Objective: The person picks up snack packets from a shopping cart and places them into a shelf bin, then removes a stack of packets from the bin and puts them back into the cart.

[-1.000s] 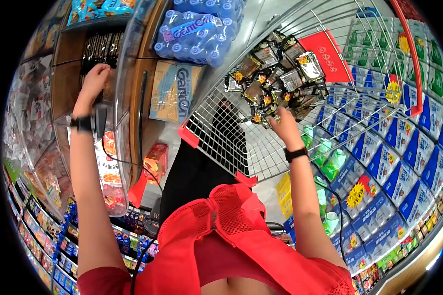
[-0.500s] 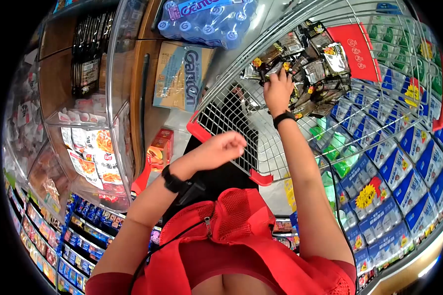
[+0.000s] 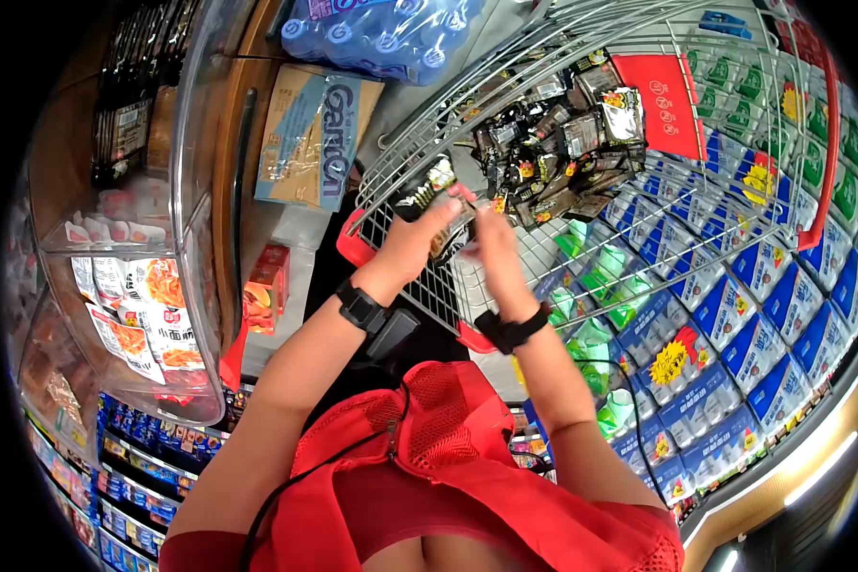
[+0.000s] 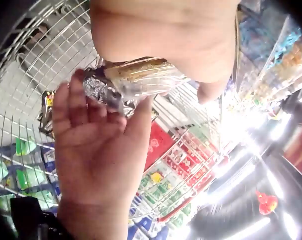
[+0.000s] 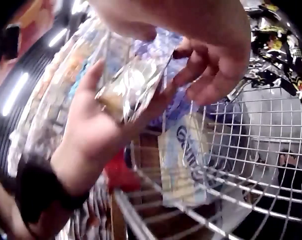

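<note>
In front of my body, over the near end of the wire shopping cart (image 3: 467, 307), both hands are on a small snack packet (image 4: 146, 77). Clear film shows brown food inside, with black and silver print at one end. My left hand (image 3: 402, 250) grips it, its thumb lying over the film in the right wrist view. Opposite, my right hand (image 3: 502, 269) has its curled fingers at the printed end, palm facing the left wrist camera. Many similar black packets (image 3: 562, 138) lie heaped in the cart beyond the hands.
To the left stands a clear-walled bin display (image 3: 186, 191) with black packets and white noodle-picture packets (image 3: 133, 324). A Ganten carton (image 3: 310, 138) and shrink-wrapped blue bottles (image 3: 381, 38) sit behind it. Stacked blue-and-white packs (image 3: 734, 315) line the right side.
My left hand has come from the display bin across to the cart. The right hand has drawn back from the heap, and both hands now meet on a packet.
</note>
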Action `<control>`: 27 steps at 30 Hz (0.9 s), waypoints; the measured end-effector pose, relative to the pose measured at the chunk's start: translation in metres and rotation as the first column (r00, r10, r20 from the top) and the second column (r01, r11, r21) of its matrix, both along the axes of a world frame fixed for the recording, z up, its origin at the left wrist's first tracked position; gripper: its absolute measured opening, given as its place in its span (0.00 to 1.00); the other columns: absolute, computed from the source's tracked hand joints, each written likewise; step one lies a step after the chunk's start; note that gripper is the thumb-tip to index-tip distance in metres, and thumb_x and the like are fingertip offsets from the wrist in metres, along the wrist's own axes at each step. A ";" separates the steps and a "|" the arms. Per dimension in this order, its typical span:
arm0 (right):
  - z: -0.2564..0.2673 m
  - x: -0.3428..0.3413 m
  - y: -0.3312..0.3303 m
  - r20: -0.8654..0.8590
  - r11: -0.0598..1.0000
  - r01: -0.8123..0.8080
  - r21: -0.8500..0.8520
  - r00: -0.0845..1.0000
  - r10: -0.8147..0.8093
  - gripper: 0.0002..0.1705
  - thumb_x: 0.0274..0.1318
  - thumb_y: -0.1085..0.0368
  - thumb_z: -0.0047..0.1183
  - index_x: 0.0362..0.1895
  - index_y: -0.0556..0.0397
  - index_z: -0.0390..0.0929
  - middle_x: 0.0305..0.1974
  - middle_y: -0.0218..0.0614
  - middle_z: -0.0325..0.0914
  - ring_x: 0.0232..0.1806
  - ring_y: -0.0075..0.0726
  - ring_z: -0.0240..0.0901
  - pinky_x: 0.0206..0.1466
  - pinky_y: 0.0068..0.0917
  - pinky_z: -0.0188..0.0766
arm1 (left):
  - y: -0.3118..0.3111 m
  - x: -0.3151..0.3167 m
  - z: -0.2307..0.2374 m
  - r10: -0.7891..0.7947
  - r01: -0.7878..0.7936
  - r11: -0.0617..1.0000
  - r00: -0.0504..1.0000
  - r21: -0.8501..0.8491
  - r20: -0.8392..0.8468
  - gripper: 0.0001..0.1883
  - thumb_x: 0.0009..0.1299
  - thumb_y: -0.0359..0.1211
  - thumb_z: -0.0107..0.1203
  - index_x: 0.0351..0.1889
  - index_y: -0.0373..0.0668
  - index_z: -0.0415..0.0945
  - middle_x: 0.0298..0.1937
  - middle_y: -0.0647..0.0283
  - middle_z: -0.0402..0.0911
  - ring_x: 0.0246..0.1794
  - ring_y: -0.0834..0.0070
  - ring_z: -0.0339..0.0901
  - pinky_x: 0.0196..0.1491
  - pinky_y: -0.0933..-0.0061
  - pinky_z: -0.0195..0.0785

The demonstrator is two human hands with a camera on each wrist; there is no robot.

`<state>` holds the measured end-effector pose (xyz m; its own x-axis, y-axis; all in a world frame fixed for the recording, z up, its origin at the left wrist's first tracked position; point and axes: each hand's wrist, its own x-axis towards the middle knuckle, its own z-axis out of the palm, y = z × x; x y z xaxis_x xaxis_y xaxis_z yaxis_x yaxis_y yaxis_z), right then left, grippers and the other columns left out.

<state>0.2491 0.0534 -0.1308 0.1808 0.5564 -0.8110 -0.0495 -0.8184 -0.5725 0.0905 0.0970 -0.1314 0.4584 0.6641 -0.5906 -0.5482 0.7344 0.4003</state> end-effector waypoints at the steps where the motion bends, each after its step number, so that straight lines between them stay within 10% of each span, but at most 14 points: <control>1: -0.014 0.008 0.025 0.073 0.971 0.220 -0.093 0.974 -0.213 0.22 0.74 0.47 0.45 0.39 0.54 0.72 0.31 0.30 0.74 0.26 0.23 0.71 0.27 0.26 0.74 | -0.001 -0.008 -0.002 -0.093 0.091 0.995 0.995 -0.047 -0.045 0.21 0.78 0.38 0.47 0.64 0.35 0.70 0.58 0.57 0.79 0.59 0.70 0.76 0.64 0.65 0.69; 3: -0.064 0.044 0.054 0.131 0.979 0.120 0.167 0.981 -0.143 0.24 0.70 0.45 0.51 0.34 0.53 0.71 0.23 0.30 0.71 0.24 0.23 0.68 0.21 0.24 0.63 | -0.008 -0.012 -0.011 -0.099 0.098 0.993 0.995 -0.064 -0.009 0.21 0.80 0.39 0.44 0.62 0.34 0.70 0.58 0.55 0.79 0.59 0.69 0.77 0.62 0.63 0.71; 5: -0.138 0.061 0.093 0.455 0.944 -0.207 0.258 0.888 0.070 0.29 0.59 0.44 0.62 0.36 0.62 0.75 0.23 0.41 0.74 0.27 0.38 0.73 0.33 0.34 0.73 | -0.013 -0.012 -0.008 -0.037 0.072 0.974 0.986 -0.214 0.164 0.22 0.80 0.40 0.42 0.62 0.33 0.70 0.59 0.53 0.78 0.60 0.66 0.77 0.64 0.62 0.70; 7: -0.179 0.055 0.134 0.767 0.928 -0.358 0.104 0.623 0.155 0.45 0.46 0.39 0.69 0.46 0.75 0.76 0.39 0.63 0.81 0.44 0.64 0.79 0.54 0.45 0.74 | -0.024 -0.011 -0.023 0.060 0.049 0.956 0.934 -0.290 0.353 0.25 0.80 0.44 0.41 0.65 0.34 0.68 0.59 0.51 0.78 0.65 0.59 0.74 0.68 0.56 0.67; 9: -0.189 0.042 0.154 0.826 0.970 -0.245 -0.009 0.544 0.145 0.37 0.49 0.43 0.66 0.45 0.69 0.78 0.42 0.65 0.81 0.47 0.66 0.78 0.56 0.48 0.74 | -0.023 -0.009 -0.015 0.133 -0.013 0.931 0.943 -0.364 0.306 0.25 0.81 0.46 0.41 0.65 0.36 0.67 0.58 0.51 0.78 0.65 0.57 0.73 0.68 0.53 0.67; 13: -0.194 0.052 0.162 0.693 0.978 -0.124 0.171 0.721 -0.030 0.22 0.58 0.52 0.60 0.35 0.63 0.82 0.35 0.58 0.83 0.37 0.66 0.79 0.43 0.50 0.72 | -0.023 -0.022 -0.008 0.072 0.031 0.922 0.966 -0.386 0.250 0.26 0.81 0.49 0.41 0.64 0.38 0.68 0.62 0.48 0.77 0.62 0.56 0.76 0.63 0.54 0.72; 14: -0.181 0.055 0.151 0.828 0.958 -0.256 0.129 0.560 0.038 0.20 0.62 0.55 0.57 0.35 0.63 0.83 0.33 0.56 0.82 0.35 0.64 0.78 0.41 0.49 0.72 | -0.025 -0.026 -0.007 0.097 0.043 0.902 0.949 -0.429 0.300 0.26 0.81 0.50 0.40 0.64 0.39 0.68 0.62 0.48 0.77 0.63 0.54 0.76 0.63 0.52 0.72; 17: -0.155 0.095 0.094 0.434 0.883 0.188 0.431 0.815 -0.385 0.19 0.69 0.57 0.53 0.45 0.63 0.83 0.30 0.35 0.83 0.30 0.33 0.80 0.35 0.31 0.74 | -0.021 -0.031 -0.004 0.126 0.054 0.866 0.938 -0.496 0.323 0.29 0.80 0.55 0.39 0.65 0.43 0.69 0.62 0.46 0.76 0.63 0.50 0.75 0.61 0.46 0.72; 19: -0.060 0.080 0.077 0.139 0.802 0.328 0.499 0.883 -0.448 0.18 0.74 0.61 0.46 0.55 0.66 0.75 0.43 0.40 0.80 0.42 0.37 0.83 0.46 0.28 0.81 | -0.019 -0.032 -0.001 0.157 0.080 0.865 0.894 -0.496 0.419 0.32 0.79 0.58 0.36 0.64 0.42 0.70 0.63 0.45 0.75 0.65 0.44 0.72 0.65 0.41 0.68; 21: 0.019 0.055 0.066 0.206 0.739 0.098 0.667 0.928 -0.309 0.13 0.73 0.70 0.42 0.53 0.66 0.74 0.53 0.46 0.79 0.54 0.46 0.79 0.61 0.38 0.75 | -0.016 -0.035 0.004 0.144 0.090 0.871 0.893 -0.483 0.427 0.36 0.78 0.62 0.36 0.65 0.41 0.69 0.64 0.45 0.74 0.64 0.42 0.72 0.64 0.40 0.68; 22: 0.048 0.055 0.055 0.651 0.599 -0.481 0.641 0.754 -0.091 0.12 0.68 0.76 0.43 0.51 0.64 0.76 0.56 0.51 0.78 0.58 0.50 0.77 0.66 0.42 0.68 | -0.011 -0.037 0.013 0.127 0.126 0.882 0.864 -0.454 0.487 0.38 0.77 0.64 0.35 0.66 0.42 0.68 0.64 0.46 0.74 0.64 0.45 0.73 0.64 0.41 0.68; 27: 0.117 0.018 0.026 0.364 0.323 -0.653 0.685 0.690 0.626 0.23 0.42 0.80 0.47 0.45 0.56 0.83 0.56 0.47 0.79 0.56 0.50 0.77 0.61 0.41 0.73 | 0.002 -0.048 0.053 0.005 0.138 0.953 0.882 -0.268 0.472 0.45 0.72 0.70 0.37 0.68 0.40 0.67 0.61 0.56 0.79 0.60 0.64 0.79 0.61 0.58 0.74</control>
<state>0.2672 0.0793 -0.0139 -0.4910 0.8687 -0.0652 0.3224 0.1117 -0.9400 0.0425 0.0987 -0.0787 0.7623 0.4573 -0.4581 -0.5625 0.8181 -0.1194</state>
